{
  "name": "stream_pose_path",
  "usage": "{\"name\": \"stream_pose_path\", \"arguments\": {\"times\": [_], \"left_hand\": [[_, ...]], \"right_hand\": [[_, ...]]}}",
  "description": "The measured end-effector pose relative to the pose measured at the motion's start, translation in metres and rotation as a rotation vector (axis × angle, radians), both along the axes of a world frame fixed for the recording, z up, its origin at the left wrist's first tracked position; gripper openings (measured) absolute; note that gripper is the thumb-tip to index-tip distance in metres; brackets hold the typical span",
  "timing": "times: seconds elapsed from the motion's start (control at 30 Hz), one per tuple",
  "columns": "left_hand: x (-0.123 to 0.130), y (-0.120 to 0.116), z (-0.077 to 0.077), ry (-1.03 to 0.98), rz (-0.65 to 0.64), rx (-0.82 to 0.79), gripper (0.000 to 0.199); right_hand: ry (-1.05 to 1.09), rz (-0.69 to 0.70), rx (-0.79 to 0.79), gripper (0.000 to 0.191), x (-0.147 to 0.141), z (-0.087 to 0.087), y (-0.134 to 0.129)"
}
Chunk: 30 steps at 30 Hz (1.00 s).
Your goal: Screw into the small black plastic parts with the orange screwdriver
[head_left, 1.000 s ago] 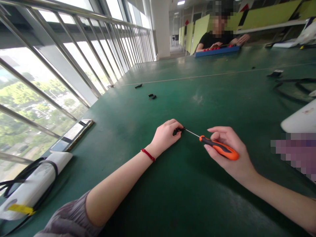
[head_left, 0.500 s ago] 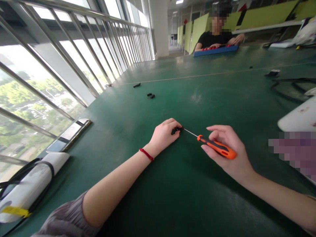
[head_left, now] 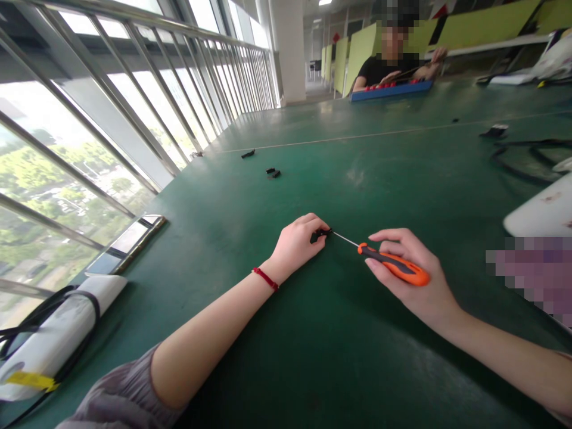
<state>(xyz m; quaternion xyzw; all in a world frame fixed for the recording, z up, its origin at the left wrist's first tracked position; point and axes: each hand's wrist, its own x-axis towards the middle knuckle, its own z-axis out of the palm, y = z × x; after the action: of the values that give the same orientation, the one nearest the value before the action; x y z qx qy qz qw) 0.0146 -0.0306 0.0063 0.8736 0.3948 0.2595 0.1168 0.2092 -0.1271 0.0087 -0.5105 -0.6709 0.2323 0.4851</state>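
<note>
My left hand (head_left: 300, 243), with a red cord at its wrist, pinches a small black part (head_left: 319, 235) against the green table (head_left: 250, 357). The tip of a screwdriver (head_left: 393, 265) with an orange and dark grey handle meets the right end of that part. My right hand (head_left: 413, 271) holds the handle loosely between thumb and fingers, and the handle's butt rests against the palm. Fingers hide much of the black part.
Small black pieces (head_left: 273, 173) and another (head_left: 248, 154) lie farther back. A white power strip (head_left: 96, 304) with black cable is at left, beside a railing (head_left: 179, 36). Across the table a person (head_left: 393, 65) sits behind a blue tray (head_left: 391, 90). A white object (head_left: 540, 208) is at right.
The fingers of my right hand have shifted slightly around the handle, which has turned a little. My left hand stays put. The person across has raised one hand.
</note>
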Motion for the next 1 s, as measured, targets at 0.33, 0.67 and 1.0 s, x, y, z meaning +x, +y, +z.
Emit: {"name": "stream_pose_path", "arguments": {"times": [0.33,0.67,1.0], "left_hand": [[-0.0002,0.001,-0.0019,-0.007,-0.004,0.0,0.018],[0.0005,0.0001,-0.0014,-0.01,0.004,0.005,0.017],[-0.0002,0.0006,-0.0024,-0.015,-0.003,0.004,0.018]], "right_hand": [[0.03,-0.05,0.102,0.029,0.0004,-0.0004,0.0018],[-0.002,-0.076,0.117,0.023,-0.0006,0.0008,0.0001],[-0.039,-0.042,0.037,0.014,-0.0004,0.0013,-0.0002]]}}
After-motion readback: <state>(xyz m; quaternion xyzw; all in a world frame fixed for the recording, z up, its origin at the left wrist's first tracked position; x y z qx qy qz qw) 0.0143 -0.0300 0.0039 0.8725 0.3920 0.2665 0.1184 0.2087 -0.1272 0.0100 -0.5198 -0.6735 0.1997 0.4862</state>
